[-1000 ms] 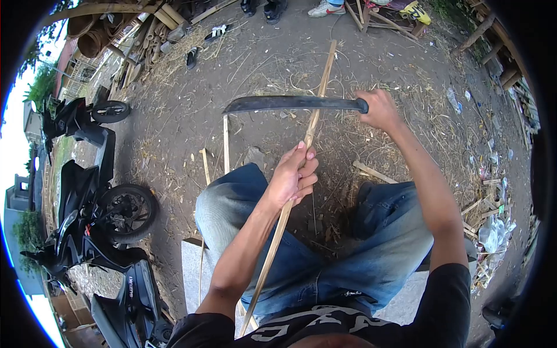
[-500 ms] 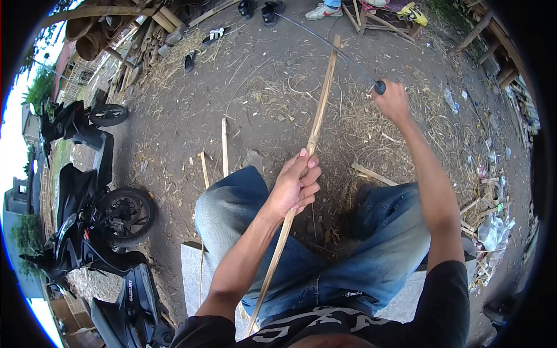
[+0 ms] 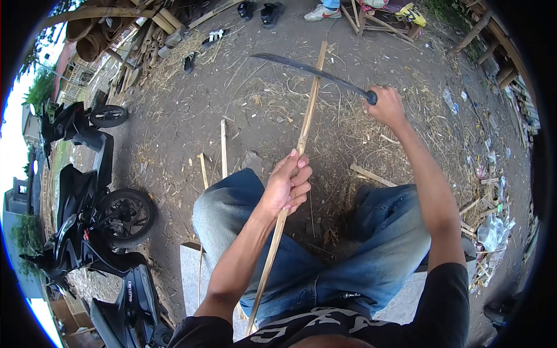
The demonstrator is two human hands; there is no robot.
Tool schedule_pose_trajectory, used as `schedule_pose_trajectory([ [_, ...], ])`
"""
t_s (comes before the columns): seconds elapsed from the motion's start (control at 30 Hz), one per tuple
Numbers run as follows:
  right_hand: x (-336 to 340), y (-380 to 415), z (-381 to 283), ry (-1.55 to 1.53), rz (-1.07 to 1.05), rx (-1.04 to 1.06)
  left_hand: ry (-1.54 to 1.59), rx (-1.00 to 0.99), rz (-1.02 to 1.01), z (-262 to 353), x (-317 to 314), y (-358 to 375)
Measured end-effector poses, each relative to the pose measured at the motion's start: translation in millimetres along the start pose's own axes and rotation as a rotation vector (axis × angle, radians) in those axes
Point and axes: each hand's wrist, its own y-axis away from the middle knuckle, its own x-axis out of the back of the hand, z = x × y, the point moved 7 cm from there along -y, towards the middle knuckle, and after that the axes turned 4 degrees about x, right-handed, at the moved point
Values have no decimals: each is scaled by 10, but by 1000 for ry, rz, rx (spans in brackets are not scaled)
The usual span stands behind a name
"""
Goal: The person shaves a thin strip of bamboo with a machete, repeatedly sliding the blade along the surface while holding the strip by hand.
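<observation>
My left hand [image 3: 288, 184] is wrapped round a long split bamboo strip [image 3: 309, 119], near its middle. The strip slants from beside my waist, between my knees, to its far tip out over the ground. In my right hand [image 3: 387, 107] is the black handle of a machete [image 3: 342, 83]. Its long dark blade points left and crosses over the strip a little below the far tip, the broad side showing more than the edge.
Black motorcycles [image 3: 125, 214] stand to my left. Thin wooden strips [image 3: 224, 148] lean by my left knee, and another piece [image 3: 373, 174] lies near my right knee. Shavings litter the ground. Ahead are shoes [image 3: 271, 14] and a person's foot [image 3: 322, 13]; plastic litter [image 3: 493, 232] lies right.
The machete has turned so its blade now shows broad and lies lower across the strip. My right hand has shifted slightly left and down; the strip's far end has swung left.
</observation>
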Motion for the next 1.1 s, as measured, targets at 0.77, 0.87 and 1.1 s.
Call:
schedule_pose_trajectory([
  [0.77,74,120,911,-280,193,-744,78,12,-98,-22,-53,-64],
  [0.87,212,50,401,-285,175,-530,15,-114,-45,66,-44,-132],
  [1.1,114,185,-636,-354,-50,-63,-233,-263,133,251,42,-175],
])
